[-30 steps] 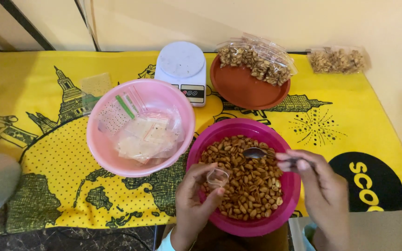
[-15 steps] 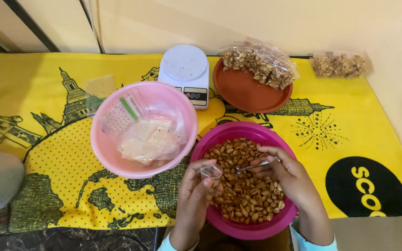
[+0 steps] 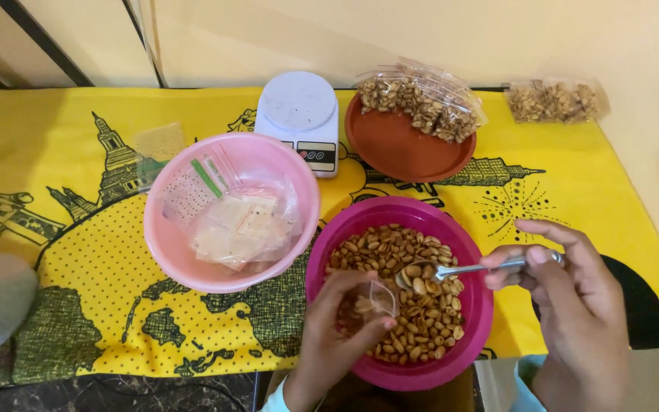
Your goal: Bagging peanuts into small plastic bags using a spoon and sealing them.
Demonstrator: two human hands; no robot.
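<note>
My left hand [image 3: 337,336] sits low in the frame, just left of centre, over the near side of the magenta bowl [image 3: 329,252]. Its fingers are pinched narrowly on a small clear plastic pouch [image 3: 379,297], holding its mouth open toward the right; a few peanuts seem to lie in it already, though the plastic makes that hard to read.

My right hand [image 3: 573,313] is at the lower right, outside the bowl's rim, with thumb and fingers closed on the handle of a metal spoon [image 3: 451,271]. The spoon's long axis runs nearly level across the picture, handle to the right, bowl of the spoon to the left, loaded with roasted peanuts [image 3: 390,252]. The loaded tip hangs just up and right of the pouch mouth, near it but apart. The left hand is the nearer to the pouch opening; the spoon tip reaches it from the right.

Left of centre stands a pale pink bowl [image 3: 169,252] of empty pouches [image 3: 242,225]. At the upper middle are a white kitchen scale [image 3: 297,114] and a brown plate [image 3: 402,152] bearing filled peanut bags [image 3: 421,103], with one more filled bag [image 3: 554,101] at the upper right, all on a yellow printed cloth [image 3: 78,305].
</note>
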